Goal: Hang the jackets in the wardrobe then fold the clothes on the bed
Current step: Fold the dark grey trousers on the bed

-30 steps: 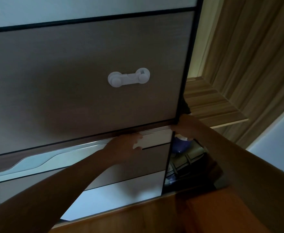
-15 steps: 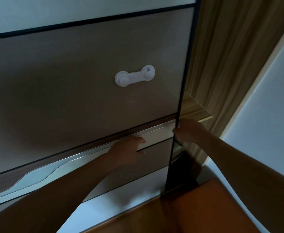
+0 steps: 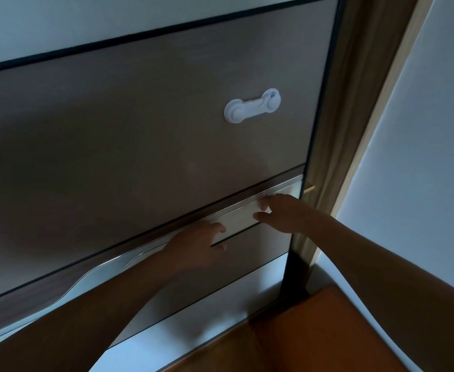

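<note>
Wardrobe door (image 3: pixel 140 130) now almost closed

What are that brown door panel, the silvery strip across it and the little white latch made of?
The brown wardrobe door panel: likely wood-look laminate, matte, faint straight grain. The silvery handle strip: seemingly brushed metal, perhaps aluminium, bright sheen. The white dumbbell-shaped latch: apparently moulded plastic, smooth, softly glossy.

both hands (image 3: pixel 193 248) on wardrobe door (image 3: pixel 140 146), lock (image 3: pixel 252 109) above.
</note>
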